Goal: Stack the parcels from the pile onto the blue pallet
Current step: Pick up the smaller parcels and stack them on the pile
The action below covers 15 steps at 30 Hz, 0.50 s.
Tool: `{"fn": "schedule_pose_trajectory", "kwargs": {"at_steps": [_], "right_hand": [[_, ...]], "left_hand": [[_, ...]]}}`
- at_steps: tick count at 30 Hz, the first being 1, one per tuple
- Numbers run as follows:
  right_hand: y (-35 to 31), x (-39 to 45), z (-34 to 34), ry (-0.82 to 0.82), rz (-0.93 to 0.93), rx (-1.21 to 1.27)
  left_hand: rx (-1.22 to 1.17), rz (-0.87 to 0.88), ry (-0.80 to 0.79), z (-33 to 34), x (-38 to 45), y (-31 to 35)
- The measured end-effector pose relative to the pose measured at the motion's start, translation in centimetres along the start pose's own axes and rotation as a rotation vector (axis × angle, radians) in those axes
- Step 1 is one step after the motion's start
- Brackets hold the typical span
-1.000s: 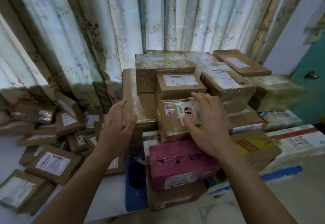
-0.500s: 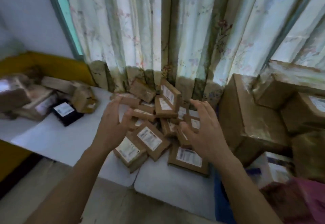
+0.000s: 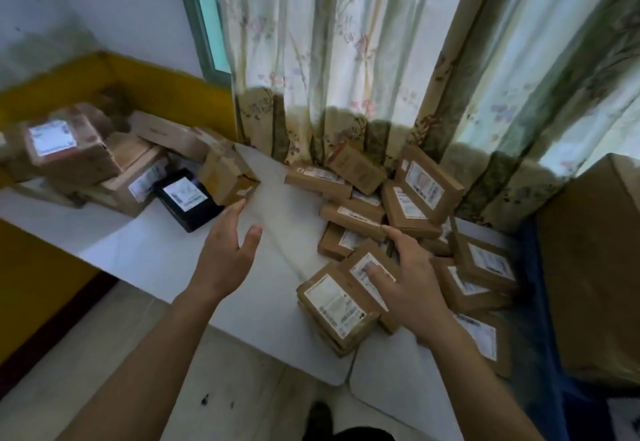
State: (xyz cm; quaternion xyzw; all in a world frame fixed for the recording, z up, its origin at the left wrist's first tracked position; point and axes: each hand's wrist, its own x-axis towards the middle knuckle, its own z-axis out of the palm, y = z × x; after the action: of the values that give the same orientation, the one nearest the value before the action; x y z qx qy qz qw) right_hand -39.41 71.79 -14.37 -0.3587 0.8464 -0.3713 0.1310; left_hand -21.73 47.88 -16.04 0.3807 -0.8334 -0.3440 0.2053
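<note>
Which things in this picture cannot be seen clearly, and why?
- Head view: print on the small brown cardboard parcels: too small, blurred.
- Blue pallet: mostly hidden by the big brown box, itself cut by the right edge.
- Right hand touching a parcel: unclear.

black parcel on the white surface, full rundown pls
The black parcel is a flat, dark rectangular packet with a white printed label on its top face. It lies flat, turned at an angle, on the white surface, its far edge against the brown cardboard boxes behind it. Neither hand touches it; the left hand hovers open nearby.
</note>
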Motion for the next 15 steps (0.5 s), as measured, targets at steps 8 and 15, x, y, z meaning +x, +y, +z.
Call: {"fn": "schedule_pose_trajectory", "kwargs": {"at_steps": [8,15], "right_hand": [[-3.6,10.1,8.1,-0.196,-0.034,0.094],[-7.8,17.1,17.1,-0.303,-0.012,0.137]], "left_hand": [[0.020,-0.176,0.071,-3.4,4.6,-6.6],[0.033,-0.282,0.072,-7.1,11.1,-13.8]]}}
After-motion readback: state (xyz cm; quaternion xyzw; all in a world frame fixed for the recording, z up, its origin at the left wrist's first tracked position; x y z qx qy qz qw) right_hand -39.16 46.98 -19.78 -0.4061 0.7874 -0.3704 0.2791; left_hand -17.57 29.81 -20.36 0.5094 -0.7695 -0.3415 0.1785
